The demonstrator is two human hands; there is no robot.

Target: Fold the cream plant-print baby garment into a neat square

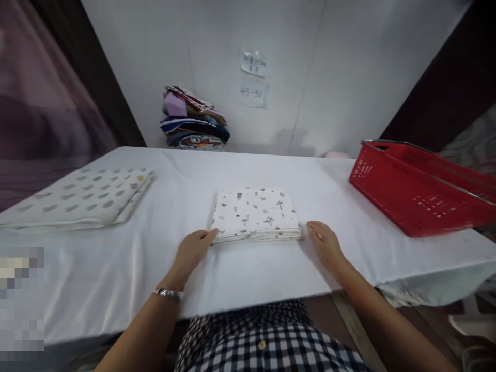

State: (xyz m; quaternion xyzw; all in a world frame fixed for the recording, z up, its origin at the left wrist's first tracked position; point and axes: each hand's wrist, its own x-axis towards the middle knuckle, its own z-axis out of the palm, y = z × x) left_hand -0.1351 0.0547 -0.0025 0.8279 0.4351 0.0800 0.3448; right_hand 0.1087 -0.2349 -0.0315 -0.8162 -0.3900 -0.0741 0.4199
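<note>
A folded white cloth (pixel 251 212) with small grey and dark prints lies flat on the table in front of me. Its layered folded edge faces me. My left hand (pixel 195 250) is at the near left corner, thumb and fingers closed on the edge of the cloth. Just off the near right corner, my right hand (pixel 324 243) rests by the table surface with a small gap to the cloth. Its fingers are loosely extended and hold nothing I can see.
A larger folded cloth (pixel 89 199) with grey prints lies on the left of the white-covered table (pixel 248 279). A red plastic basket (pixel 418 199) stands at the right. Several folded fabrics are stacked (pixel 196 121) by the back wall, near taped paper signs (pixel 253 93).
</note>
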